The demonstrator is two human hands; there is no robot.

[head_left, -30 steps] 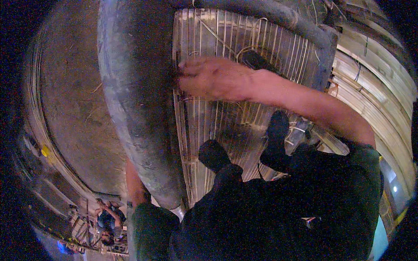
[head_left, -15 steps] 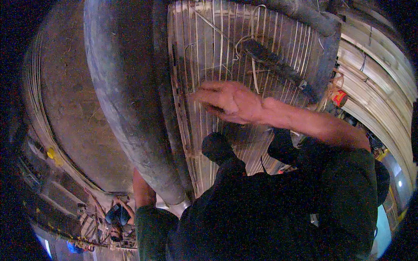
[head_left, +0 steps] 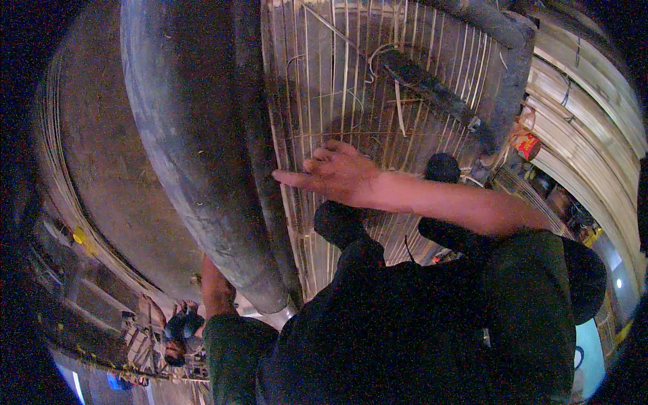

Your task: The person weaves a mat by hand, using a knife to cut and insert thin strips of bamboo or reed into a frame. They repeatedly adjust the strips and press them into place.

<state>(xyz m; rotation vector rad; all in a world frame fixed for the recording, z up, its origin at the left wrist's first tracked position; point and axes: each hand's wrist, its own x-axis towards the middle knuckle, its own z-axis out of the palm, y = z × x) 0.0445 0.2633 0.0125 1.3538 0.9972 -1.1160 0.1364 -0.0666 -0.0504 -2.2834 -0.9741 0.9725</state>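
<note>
My right hand (head_left: 331,174) reaches in from the right over a row of pale, thin parallel strips (head_left: 345,101). Its index finger points left, its tip at the strips' left edge beside the dark side of a large grey roller (head_left: 202,169). The other fingers are loosely bent, and I see nothing in them. My left forearm (head_left: 217,290) rises from a dark green sleeve at the roller's lower end; the left hand itself is hidden behind the roller, so its fingers do not show.
A dark bar (head_left: 432,88) crosses beneath the strips, with loose curled strands around it. Long pale slats (head_left: 584,128) line the right side, near a red container (head_left: 525,144). My dark shoe (head_left: 337,223) is below the right hand. Another person (head_left: 181,327) is at the lower left.
My right hand has moved slightly down and left. Its fingers, formerly together and blurred, now show the index stretched out and the others bent. The left hand stays hidden.
</note>
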